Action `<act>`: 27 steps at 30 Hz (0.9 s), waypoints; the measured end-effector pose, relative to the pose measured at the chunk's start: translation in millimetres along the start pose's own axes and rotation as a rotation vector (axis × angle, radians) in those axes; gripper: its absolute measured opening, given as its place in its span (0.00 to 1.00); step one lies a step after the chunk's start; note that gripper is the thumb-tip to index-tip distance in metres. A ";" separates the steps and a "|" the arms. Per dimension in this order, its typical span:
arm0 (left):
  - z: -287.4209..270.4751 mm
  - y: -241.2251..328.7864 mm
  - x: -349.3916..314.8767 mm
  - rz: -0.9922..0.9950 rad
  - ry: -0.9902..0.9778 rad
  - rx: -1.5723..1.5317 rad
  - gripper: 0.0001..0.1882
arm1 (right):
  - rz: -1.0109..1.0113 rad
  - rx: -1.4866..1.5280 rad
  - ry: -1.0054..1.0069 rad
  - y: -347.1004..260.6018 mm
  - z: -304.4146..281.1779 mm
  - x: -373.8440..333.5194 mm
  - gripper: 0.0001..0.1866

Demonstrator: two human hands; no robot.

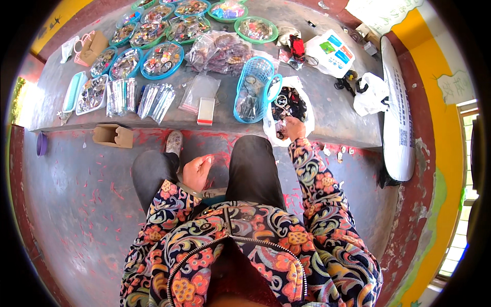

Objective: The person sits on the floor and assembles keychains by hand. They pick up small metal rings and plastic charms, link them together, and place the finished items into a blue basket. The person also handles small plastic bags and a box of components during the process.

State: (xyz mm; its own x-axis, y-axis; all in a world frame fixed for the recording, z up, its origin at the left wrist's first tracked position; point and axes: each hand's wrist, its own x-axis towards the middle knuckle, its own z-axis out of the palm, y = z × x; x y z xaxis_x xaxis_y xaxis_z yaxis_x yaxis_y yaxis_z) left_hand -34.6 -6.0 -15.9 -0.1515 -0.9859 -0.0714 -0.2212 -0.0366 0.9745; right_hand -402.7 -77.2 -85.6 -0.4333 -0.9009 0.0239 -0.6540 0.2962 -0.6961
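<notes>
My right hand [295, 128] reaches to the near right side of an open white plastic bag [269, 126] on the raised ledge. Dark small accessories [290, 104], seemingly hair ties, fill the bag. The fingers are curled together against its contents, and whatever they pinch is too small to make out. Over my lap, next to my left knee, my left hand [197, 172] is closed with thumb and forefinger pressed together; anything inside it is hidden. A blue plastic basket [254, 67] with dark packets in it stands just left of the bag.
Plates of small trinkets, such as a blue one [162, 78], crowd the ledge's far left. Clear bags [220, 51] are heaped mid-ledge. A small white-and-red box [206, 111] lies near its edge. A cardboard box [113, 136] sits below. A white bag [370, 95] is at right.
</notes>
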 end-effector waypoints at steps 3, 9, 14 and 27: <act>0.0 5.9 1.1 -0.044 -0.019 0.019 0.11 | 0.098 -0.144 -0.144 35.9 5.2 53.3 0.09; 7.5 11.3 10.9 -0.142 -0.099 0.020 0.12 | 0.202 -0.198 -0.153 63.5 0.5 121.0 0.25; 8.9 21.8 8.8 -0.227 -0.040 -0.107 0.10 | 0.148 -0.065 -0.249 3.0 -4.0 128.7 0.18; 15.6 13.8 13.1 -0.060 -0.077 -0.042 0.09 | 0.256 0.031 -0.326 39.8 15.8 119.1 0.09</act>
State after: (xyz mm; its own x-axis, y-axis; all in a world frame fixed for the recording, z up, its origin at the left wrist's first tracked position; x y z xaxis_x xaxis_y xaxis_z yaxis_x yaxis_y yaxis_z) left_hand -54.7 -16.9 -6.7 -0.2133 -0.9663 -0.1441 -0.1915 -0.1033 0.9760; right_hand -470.6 -177.7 -121.8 -0.3573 -0.8541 -0.3780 -0.5298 0.5186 -0.6711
